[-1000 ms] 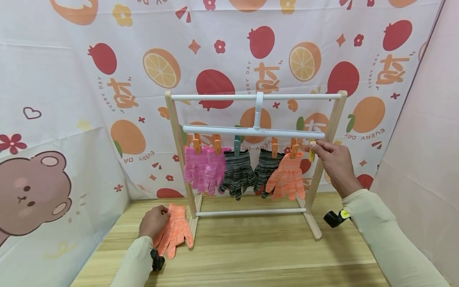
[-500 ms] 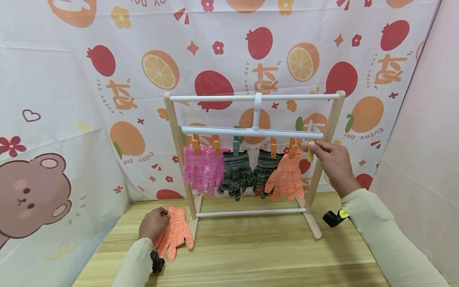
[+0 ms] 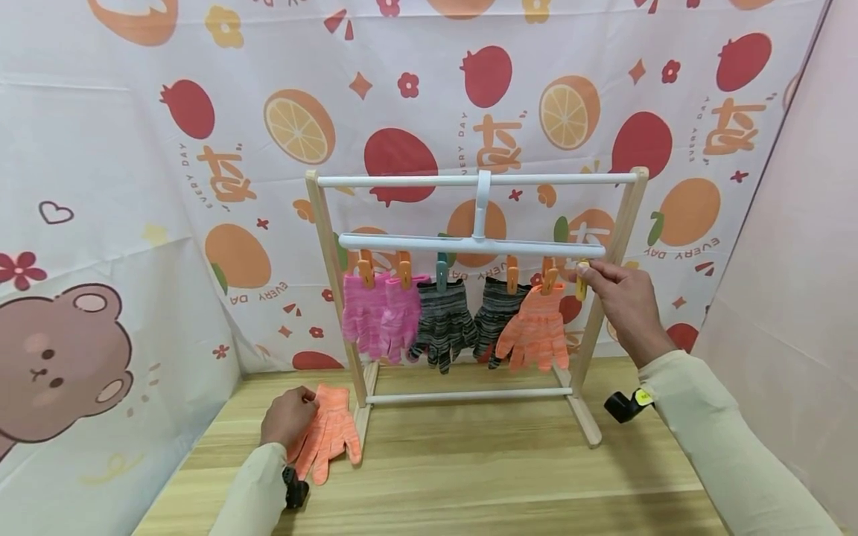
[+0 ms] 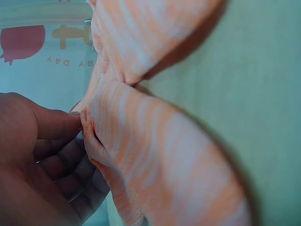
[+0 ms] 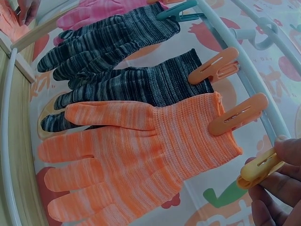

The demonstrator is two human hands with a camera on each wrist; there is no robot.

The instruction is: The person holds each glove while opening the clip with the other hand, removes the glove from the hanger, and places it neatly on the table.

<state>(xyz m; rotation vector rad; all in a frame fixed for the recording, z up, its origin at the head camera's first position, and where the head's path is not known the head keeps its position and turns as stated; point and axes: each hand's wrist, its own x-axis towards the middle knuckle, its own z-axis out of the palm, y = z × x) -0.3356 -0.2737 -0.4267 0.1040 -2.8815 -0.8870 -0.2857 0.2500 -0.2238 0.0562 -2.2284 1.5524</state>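
Note:
At the right end of the white hanger [image 3: 472, 244], my right hand [image 3: 630, 309] pinches a yellow clothespin [image 5: 258, 168] between thumb and fingers. Left of it an orange glove [image 3: 538, 327] hangs fingers down from an orange clothespin [image 5: 239, 114]. A second orange glove [image 3: 331, 432] lies on the table by the rack's left foot. My left hand [image 3: 288, 417] is at that glove's side, thumb and fingertips pinching its edge in the left wrist view. Two grey-black gloves [image 3: 442, 320] and two pink gloves [image 3: 365, 313] hang further left, held by orange and teal clothespins.
A wooden rack with a white top rail [image 3: 402, 182] bears the hanger by its hook. Its lower white bar [image 3: 462, 397] and feet stand on the wood-grain table [image 3: 469, 476]. A fruit-print cloth [image 3: 268, 45] hangs close behind.

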